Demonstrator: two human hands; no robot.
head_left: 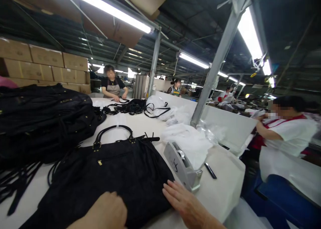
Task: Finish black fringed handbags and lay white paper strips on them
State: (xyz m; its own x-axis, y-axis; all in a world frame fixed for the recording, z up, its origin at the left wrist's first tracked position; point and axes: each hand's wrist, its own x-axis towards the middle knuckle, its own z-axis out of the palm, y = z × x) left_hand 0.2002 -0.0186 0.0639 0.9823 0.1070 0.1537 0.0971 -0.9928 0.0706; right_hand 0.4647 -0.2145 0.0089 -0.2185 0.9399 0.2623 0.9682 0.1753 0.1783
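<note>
A black handbag (pixel 117 168) lies flat on the white table in front of me, its handle (pixel 114 128) arched away toward the far side. My left hand (pixel 107 209) rests over the near part of the bag with its fingers curled under; what they hold, if anything, is hidden. At the bag's right edge, my right hand (pixel 184 200) lies with fingers stretched out, touching the black fabric. Just beyond that hand stands a grey tape dispenser (pixel 182 167), close against the bag's side.
Black bags (pixel 47 118) are heaped at the left. Black straps (pixel 132 106) and white plastic wrapping (pixel 185 140) lie farther back. A dark pen or cutter (pixel 210 170) lies right of the dispenser. A metal post (pixel 215 62) rises at the table's edge. Co-workers stand across and at right.
</note>
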